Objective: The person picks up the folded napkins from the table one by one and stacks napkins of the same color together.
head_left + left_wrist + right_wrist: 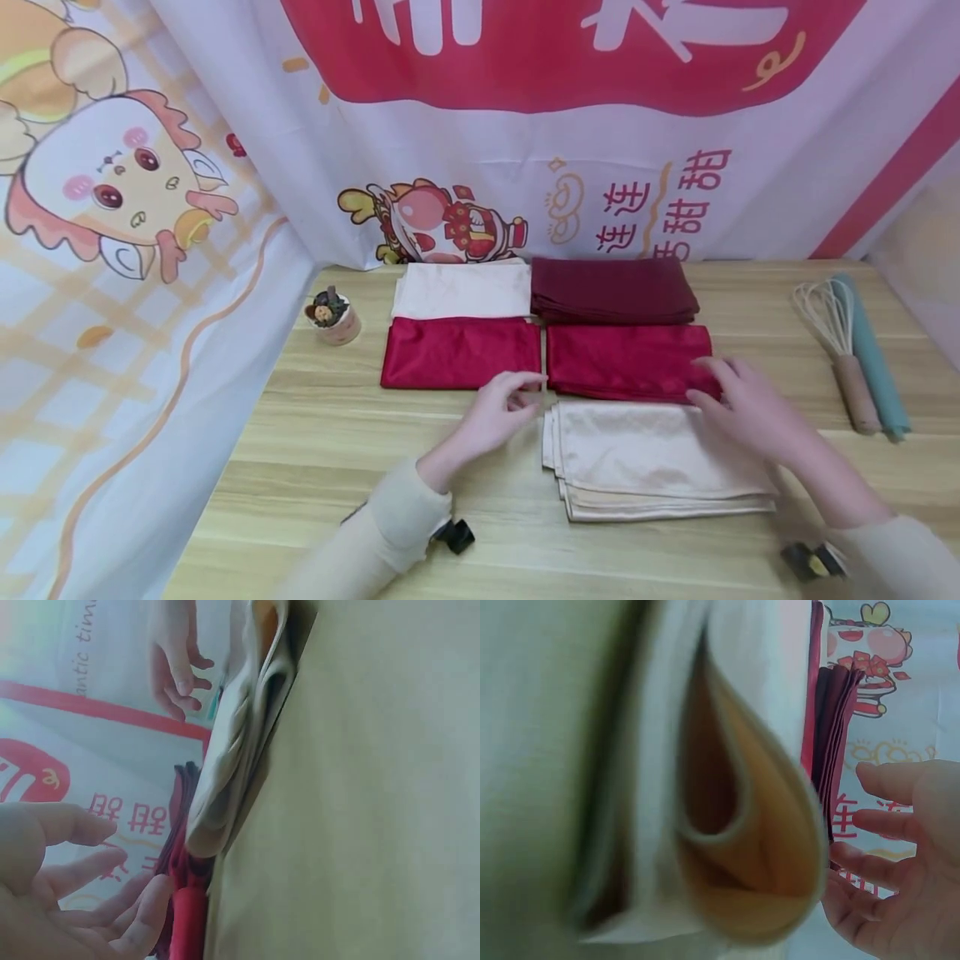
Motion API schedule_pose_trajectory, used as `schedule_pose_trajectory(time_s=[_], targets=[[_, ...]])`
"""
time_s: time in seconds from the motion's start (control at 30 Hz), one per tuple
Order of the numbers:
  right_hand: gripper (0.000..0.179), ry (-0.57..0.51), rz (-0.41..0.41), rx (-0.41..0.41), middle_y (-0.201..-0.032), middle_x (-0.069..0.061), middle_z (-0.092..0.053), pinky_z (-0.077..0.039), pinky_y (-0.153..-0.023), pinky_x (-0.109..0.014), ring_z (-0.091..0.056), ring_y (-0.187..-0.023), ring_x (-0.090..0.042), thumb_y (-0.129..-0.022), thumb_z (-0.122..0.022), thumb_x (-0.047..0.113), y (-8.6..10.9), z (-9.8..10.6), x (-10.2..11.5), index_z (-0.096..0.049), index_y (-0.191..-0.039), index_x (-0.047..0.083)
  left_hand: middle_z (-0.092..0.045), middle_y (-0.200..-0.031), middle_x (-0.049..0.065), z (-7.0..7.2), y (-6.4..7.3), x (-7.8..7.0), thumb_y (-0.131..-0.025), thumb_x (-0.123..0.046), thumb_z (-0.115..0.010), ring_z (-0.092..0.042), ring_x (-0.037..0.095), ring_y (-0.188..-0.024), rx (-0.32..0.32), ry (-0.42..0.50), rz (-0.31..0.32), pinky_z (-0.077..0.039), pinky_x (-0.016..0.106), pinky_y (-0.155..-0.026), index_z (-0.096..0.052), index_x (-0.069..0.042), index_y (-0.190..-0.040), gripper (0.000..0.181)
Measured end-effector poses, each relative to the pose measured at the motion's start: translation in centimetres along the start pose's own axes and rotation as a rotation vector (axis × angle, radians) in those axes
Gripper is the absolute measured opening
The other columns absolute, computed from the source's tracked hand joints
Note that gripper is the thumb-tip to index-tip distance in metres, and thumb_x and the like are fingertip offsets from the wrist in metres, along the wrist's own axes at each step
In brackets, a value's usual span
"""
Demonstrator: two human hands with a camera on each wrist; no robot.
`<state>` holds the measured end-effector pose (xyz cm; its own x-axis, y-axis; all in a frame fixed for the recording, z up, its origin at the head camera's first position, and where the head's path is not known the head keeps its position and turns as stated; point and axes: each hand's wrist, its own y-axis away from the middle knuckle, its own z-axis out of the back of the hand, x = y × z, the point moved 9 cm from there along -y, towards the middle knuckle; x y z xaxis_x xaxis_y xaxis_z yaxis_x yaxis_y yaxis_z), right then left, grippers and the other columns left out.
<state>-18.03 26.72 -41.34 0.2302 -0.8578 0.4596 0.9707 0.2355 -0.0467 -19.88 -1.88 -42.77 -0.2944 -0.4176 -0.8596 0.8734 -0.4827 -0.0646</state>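
Note:
My left hand (504, 410), fingers loosely bent and holding nothing, hovers by the gap between two folded bright red cloths, the left one (461, 353) and the right one (626, 358). At the right red cloth's outer end is my right hand (753, 410), fingers spread and relaxed. Below that hand lies a folded cream satin cloth (652, 454) in several layers. The right wrist view shows its rounded fold (780, 817) up close, with my right fingers (885, 825) apart from it. In the left wrist view, the left fingers (142, 915) overlap the red cloth.
Behind the red cloths lie a folded white cloth (468, 290) and a dark maroon one (611, 287). A small decorated pot (333, 318) stands at the far left. On the right are a whisk (840, 342) and a teal rolled item (873, 358). Printed curtains (465, 133) border the table.

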Motion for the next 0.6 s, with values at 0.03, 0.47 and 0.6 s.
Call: schedule_pose_trajectory(time_s=[0.03,0.47,0.6], targets=[[0.05,-0.004,-0.013,0.002,-0.119,-0.03,-0.048,-0.039,-0.083,-0.063,-0.047,-0.105,-0.046,-0.094,-0.06,0.031,0.5,0.0,-0.1,-0.049,-0.13,-0.002,-0.06,-0.108,0.016,-0.2,0.4,0.1,-0.087,-0.002,-0.062,-0.061,0.021,-0.089,0.008,0.009,0.005,-0.051,0.026,-0.077,-0.06,-0.001,-0.126,0.038],[0.051,-0.064,-0.068,0.046,-0.105,-0.031,-0.055,-0.044,-0.071,-0.058,-0.054,-0.093,-0.044,-0.092,-0.064,0.029,6.2,-0.4,-2.2,-0.046,-0.13,-0.001,-0.061,-0.111,0.015,-2.9,3.4,0.7,-0.088,-0.01,-0.065,-0.063,0.02,-0.092,0.099,0.134,0.124,-0.05,0.025,-0.08,-0.058,-0.005,-0.129,0.042],[0.052,-0.11,-0.086,0.08,-0.089,-0.019,-0.059,-0.048,-0.066,-0.041,-0.059,-0.08,-0.024,-0.092,-0.064,0.026,7.0,-1.5,-2.9,-0.042,-0.128,-0.004,-0.062,-0.109,0.012,-3.5,3.6,1.2,-0.087,-0.014,-0.067,-0.063,0.016,-0.089,0.11,0.138,0.163,-0.05,0.024,-0.076,-0.06,-0.008,-0.127,0.042]])
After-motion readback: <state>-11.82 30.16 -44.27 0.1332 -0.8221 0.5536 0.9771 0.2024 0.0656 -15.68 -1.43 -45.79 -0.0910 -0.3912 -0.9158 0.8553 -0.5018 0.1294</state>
